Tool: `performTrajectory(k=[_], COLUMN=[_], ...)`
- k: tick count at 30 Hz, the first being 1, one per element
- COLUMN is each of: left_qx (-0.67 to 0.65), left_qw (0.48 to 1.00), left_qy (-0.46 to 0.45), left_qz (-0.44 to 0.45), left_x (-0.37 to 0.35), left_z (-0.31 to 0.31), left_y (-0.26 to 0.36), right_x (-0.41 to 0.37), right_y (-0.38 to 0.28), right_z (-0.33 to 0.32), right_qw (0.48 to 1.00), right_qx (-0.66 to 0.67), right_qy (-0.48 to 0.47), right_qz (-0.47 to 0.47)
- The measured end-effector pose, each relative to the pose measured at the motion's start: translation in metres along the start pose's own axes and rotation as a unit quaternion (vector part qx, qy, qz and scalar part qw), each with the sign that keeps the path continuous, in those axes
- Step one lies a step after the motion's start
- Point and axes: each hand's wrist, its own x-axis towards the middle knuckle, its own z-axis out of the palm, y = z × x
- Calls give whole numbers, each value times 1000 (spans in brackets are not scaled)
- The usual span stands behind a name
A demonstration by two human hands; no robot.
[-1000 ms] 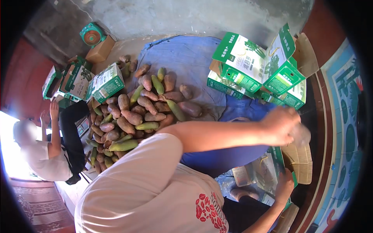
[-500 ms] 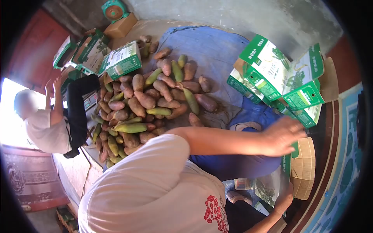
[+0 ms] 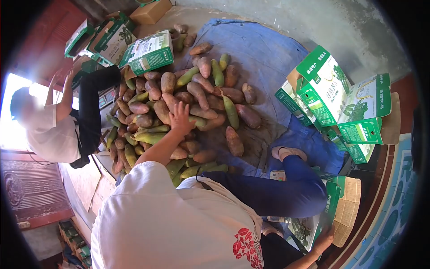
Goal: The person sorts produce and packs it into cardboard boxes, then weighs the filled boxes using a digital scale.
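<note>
My left hand [image 3: 180,119] reaches over a heap of long radishes [image 3: 168,83], some green and others reddish-brown with soil. Its fingers are spread over the radishes, with nothing visibly gripped. At the lower right, my right hand [image 3: 323,241] has its fingers round the edge of a green and white carton [image 3: 332,201]. That carton stands beside my bent leg, with a tan flap [image 3: 347,211] folded outward. My knee partly hides the carton, so its inside cannot be made out.
More green and white cartons [image 3: 324,85] are stacked at right, flaps open. Blue sheeting [image 3: 264,56] lies beneath the heap. Another person [image 3: 49,125] sits at left with raised hands, near other cartons [image 3: 148,53] and a brown box [image 3: 151,11]. A wall runs behind.
My left hand has swung left from near the cartons to the radish heap. My right hand stays at the carton's edge. The view has shifted slightly.
</note>
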Motion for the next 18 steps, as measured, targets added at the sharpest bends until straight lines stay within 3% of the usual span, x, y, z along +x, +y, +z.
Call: performTrajectory(k=[3,6,9,12,15,18], left_qx=[-12,18,13,51,24,43], left_qw=[995,997,990,996,988,996], left_qy=[-87,-52,-117,-43,-130,-34], left_qz=[-53,-48,-77,-66,-81,-69], left_x=[4,3,14,17,14,13], left_z=[14,11,12,7,-2,9], left_y=[-22,-17,-14,-13,-11,-16], right_x=[0,-3,-3,-4,-5,-6], right_y=[2,1,-7,-5,1,-2], right_z=[-2,-3,-5,-4,-2,0], right_qw=[999,998,998,998,998,999], right_qx=[-16,-28,-21,-17,-27,-27], right_qy=[-30,-39,-33,-34,-27,-11], right_qz=[34,42,42,41,40,30])
